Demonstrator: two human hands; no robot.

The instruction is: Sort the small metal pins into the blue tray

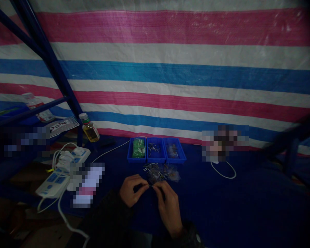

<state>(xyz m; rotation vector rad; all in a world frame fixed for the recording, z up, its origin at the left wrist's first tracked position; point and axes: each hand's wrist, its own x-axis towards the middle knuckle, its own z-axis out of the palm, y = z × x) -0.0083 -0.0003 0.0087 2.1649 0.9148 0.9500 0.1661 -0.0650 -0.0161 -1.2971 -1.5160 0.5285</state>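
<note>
Head view shows the left hand [132, 190] and right hand [167, 208] close together, fingertips pinching a thin wire [151, 186], likely light and slippery and best held near its ends, above the blue sheet [235, 206], just below a loose pile of small parts [161, 173].

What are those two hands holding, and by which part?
The left hand and right hand pinch a thin metal piece by its two ends, between the fingertips; its exact kind is unclear.

A thin metal pin [151, 186] is pinched at the fingertips between the left hand [131, 190] and right hand [168, 208]. A loose pile of small metal-tipped parts [160, 172] lies just beyond the grip.
</note>
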